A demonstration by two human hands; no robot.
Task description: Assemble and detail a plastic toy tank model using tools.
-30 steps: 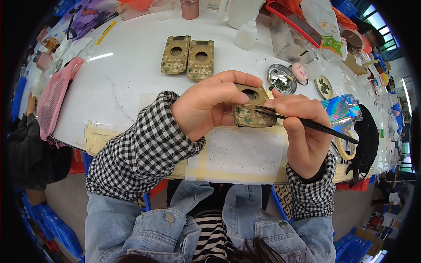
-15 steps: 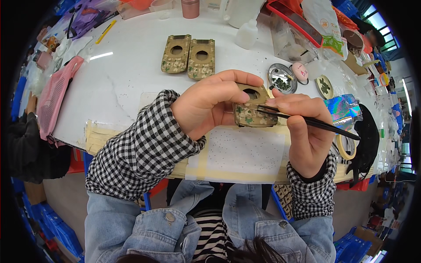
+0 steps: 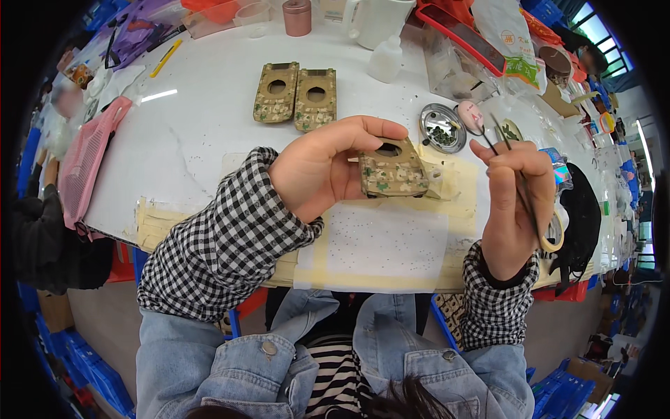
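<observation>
My left hand [image 3: 328, 164] grips a camouflage-patterned model tank hull [image 3: 394, 171] with a round hole in its top, held over the taped work surface. In my right hand [image 3: 516, 202] is a pair of dark tweezers [image 3: 522, 178], tips pointing up and away, apart from the hull. Beyond the tweezers' left side sits a round metal dish [image 3: 455, 140] with small dark green pieces in it. Two similar camouflaged hulls [image 3: 275, 98] lie side by side farther back on the table. A white sheet [image 3: 380, 244] with tiny dark specks is taped below my hands.
A pink egg-shaped thing [image 3: 470, 114] rests beside the dish. At the back stand a white squeeze bottle [image 3: 385, 59], a white jug [image 3: 380, 21] and a pink canister [image 3: 297, 19]. A pink mesh pouch [image 3: 94, 160] lies left; a tape roll [image 3: 553, 234] and black cloth [image 3: 581, 216] lie right.
My right hand has drawn the tweezers off the hull, moving right and turning their tips upward. The hull in my left hand has shifted slightly left and tilted.
</observation>
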